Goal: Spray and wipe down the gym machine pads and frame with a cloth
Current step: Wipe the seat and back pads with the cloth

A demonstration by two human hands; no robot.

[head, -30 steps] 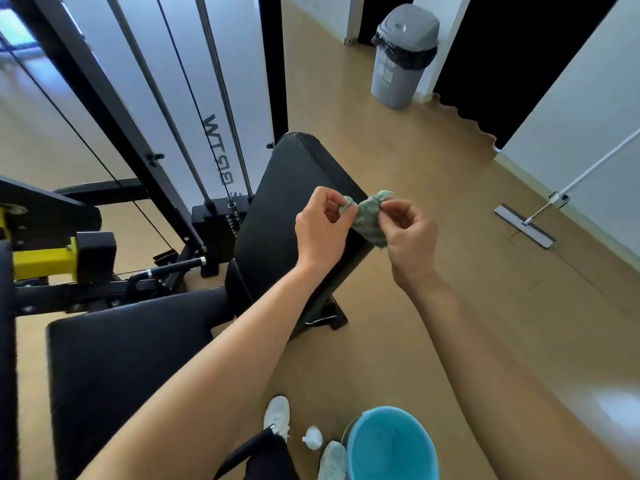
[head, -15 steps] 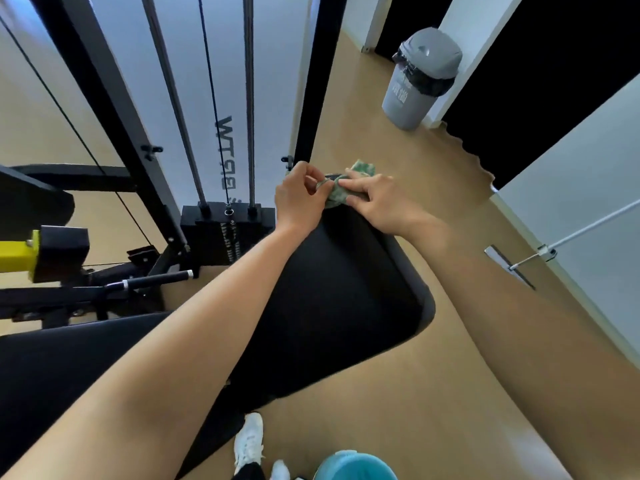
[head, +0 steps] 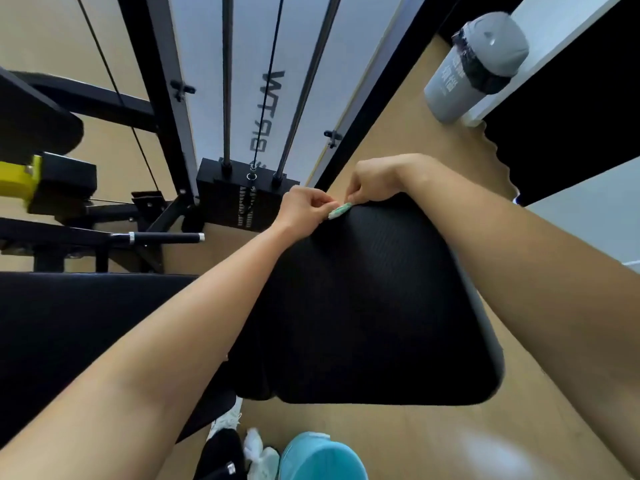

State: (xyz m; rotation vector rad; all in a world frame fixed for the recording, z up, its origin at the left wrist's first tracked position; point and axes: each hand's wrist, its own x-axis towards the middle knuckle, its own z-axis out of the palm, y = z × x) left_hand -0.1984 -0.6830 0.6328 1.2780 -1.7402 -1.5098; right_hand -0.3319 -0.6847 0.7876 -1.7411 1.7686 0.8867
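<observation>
As left hand (head: 304, 207) and right hand (head: 375, 181) pinch the cloth (head: 339, 211), they sit close together. It touches the pad (head: 374, 306) — far edge; bucket (head: 322, 459) near.

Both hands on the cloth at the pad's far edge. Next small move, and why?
Probably flatten the cloth onto the pad at that edge, ready to drag it toward the body. The left hand and the right hand both pinch it, bunched into a narrow strip, so little fabric meets the surface, and the pad's broad black face below lies uncovered.
</observation>
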